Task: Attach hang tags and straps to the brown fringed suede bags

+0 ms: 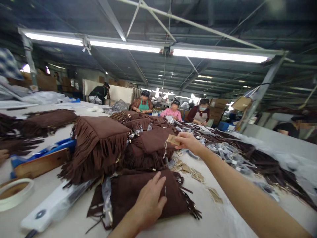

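Observation:
My left hand (151, 201) rests on a dark brown fringed bag (128, 191) lying flat on the table, its fingers stretched out. Plastic-wrapped hardware shows at that bag's left side. In my right hand (187, 141) a tan hang tag (173, 139) is pinched, with a white string dangling from it. Several more tan tags (196, 174) with strings lie on the table under my right arm. Behind the flat bag, brown fringed bags (100, 142) are piled up, close to the held tag.
A tape roll (27, 193), a blue tape dispenser (56, 147) and a white power strip (41, 216) sit at the left. Plastic-wrapped straps (228, 153) and dark fringed pieces (264, 162) cover the right side. Several people work across the table, beneath a tube light (220, 56).

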`<state>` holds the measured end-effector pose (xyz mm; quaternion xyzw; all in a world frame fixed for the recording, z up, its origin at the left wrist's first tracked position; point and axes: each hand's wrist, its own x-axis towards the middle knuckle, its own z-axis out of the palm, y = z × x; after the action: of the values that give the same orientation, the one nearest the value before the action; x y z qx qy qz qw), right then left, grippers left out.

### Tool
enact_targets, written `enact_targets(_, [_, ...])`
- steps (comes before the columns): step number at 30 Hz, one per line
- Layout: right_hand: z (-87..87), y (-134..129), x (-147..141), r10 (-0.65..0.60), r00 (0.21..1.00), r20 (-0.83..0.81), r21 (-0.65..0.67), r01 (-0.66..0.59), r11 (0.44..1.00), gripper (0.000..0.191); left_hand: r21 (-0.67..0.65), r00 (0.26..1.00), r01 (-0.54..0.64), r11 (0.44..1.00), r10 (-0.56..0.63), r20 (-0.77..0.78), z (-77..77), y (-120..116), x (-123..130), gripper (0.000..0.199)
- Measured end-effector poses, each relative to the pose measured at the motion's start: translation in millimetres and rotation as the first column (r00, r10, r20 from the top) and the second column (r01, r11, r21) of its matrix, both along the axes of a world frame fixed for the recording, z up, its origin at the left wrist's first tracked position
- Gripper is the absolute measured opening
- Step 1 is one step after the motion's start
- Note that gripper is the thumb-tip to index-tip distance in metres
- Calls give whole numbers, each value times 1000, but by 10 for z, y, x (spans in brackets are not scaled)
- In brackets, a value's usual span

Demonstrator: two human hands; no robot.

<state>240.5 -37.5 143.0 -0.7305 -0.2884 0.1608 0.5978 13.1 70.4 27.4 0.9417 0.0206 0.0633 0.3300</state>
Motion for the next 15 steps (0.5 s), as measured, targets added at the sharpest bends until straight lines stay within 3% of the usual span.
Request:
enact_targets(2, [-9, -69, -5, -9, 1000, 20, -3, 9, 1000, 22, 119, 984, 168, 979, -159, -82, -136, -136, -16, 65])
enact_targets(5, [-36, -251, -13, -12, 998, 57, -16, 13, 1000, 23, 259, 936, 353, 899, -343, -83, -514, -238, -94, 70])
enact_targets(9, [-91, -530, -56, -5, 996, 92, -48, 9, 999, 28, 402, 900, 402, 823, -435, -9, -910, -269, -140, 72])
enact_targets(12, [-116, -694, -91, -23, 995, 100, -56, 29, 998, 31, 475, 844, 459, 751, -535, 31, -1022, -376, -72, 74])
enact_targets(15, [-124, -830, -120, -43, 993, 107, -64, 50, 997, 31, 540, 776, 482, 690, -622, 101, -1152, -619, 69, 51])
